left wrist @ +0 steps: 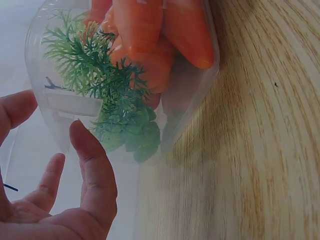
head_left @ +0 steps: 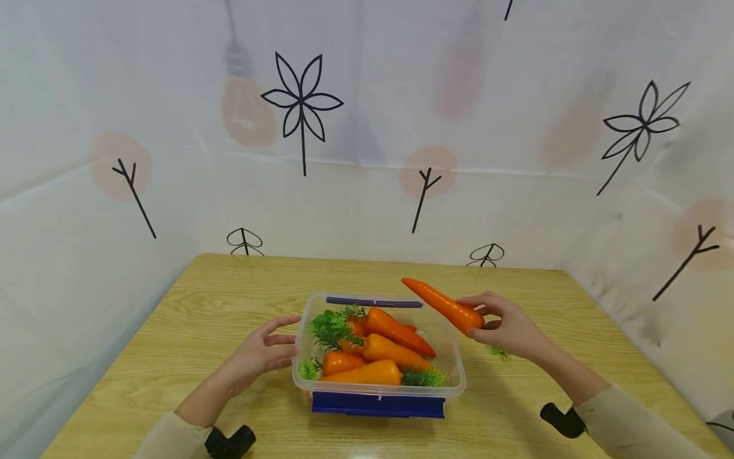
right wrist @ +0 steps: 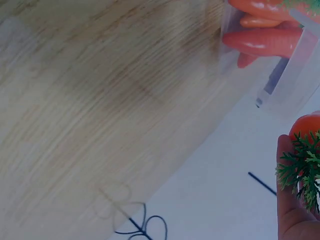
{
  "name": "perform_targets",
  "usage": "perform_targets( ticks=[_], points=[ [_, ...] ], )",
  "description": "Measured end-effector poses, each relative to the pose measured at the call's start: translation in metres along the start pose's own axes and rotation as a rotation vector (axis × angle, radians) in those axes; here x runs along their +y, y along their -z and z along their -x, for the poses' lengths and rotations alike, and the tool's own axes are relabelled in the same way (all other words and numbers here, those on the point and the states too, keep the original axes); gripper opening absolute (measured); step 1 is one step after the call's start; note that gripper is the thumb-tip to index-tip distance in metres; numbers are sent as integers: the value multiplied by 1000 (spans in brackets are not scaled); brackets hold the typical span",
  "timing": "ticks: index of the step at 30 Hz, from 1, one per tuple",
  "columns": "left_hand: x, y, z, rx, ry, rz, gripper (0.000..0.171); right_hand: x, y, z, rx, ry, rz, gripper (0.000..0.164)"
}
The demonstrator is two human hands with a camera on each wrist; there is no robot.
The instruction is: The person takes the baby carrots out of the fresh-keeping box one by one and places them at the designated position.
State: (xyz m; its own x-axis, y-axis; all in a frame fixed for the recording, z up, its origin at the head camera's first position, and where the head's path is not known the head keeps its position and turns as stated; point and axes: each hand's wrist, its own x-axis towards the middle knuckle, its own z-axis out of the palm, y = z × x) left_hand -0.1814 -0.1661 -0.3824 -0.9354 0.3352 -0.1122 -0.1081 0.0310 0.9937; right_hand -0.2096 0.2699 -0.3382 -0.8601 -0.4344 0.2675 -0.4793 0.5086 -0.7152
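Note:
A clear plastic container (head_left: 459, 366) with blue clips holds several toy carrots (head_left: 395, 328) in orange and red-orange, with green leafy tops (head_left: 332, 328). My right hand (head_left: 510, 328) pinches another orange carrot (head_left: 441, 305) by its thick end, above the container's right side. The carrot's thin tip points up and to the left. In the right wrist view its green top (right wrist: 305, 170) hangs by my fingers. My left hand (head_left: 260, 350) is at the container's left wall, fingers spread and loosely bent, fingertips right at the plastic (left wrist: 45, 115).
The container stands on a wood-grain table (head_left: 229, 299), near the middle of its front part. Behind and at both sides hangs a white cloth (head_left: 355, 210) printed with flowers and twigs. A dark cable (head_left: 719, 425) shows at the far right.

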Motion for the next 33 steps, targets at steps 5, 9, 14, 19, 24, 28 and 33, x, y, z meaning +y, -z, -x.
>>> perform_targets(
  ticks=[5, 9, 14, 19, 24, 28, 33],
  points=[
    [1, 0, 0, 0, 7, 4, 70, 8, 1, 8, 74, -98, -25, 44],
    [0, 1, -1, -6, 4, 9, 70, 16, 0, 11, 140, -145, 3, 46],
    [-3, 1, -1, -9, 4, 16, 70, 28, -4, 17, 192, -220, 9, 50],
    [-2, 2, -2, -20, 16, 50, 70, 36, -6, 20, 227, -288, 3, 51],
    [-1, 2, -2, -30, 29, 76, 70, 42, -7, 21, 241, -345, 7, 51],
    [0, 3, -1, -31, 30, 78, 69, 49, -9, 20, 235, -398, 8, 52],
    [-1, 3, -1, -31, 29, 71, 70, 58, -9, 16, 215, -453, 37, 55]
  ],
)
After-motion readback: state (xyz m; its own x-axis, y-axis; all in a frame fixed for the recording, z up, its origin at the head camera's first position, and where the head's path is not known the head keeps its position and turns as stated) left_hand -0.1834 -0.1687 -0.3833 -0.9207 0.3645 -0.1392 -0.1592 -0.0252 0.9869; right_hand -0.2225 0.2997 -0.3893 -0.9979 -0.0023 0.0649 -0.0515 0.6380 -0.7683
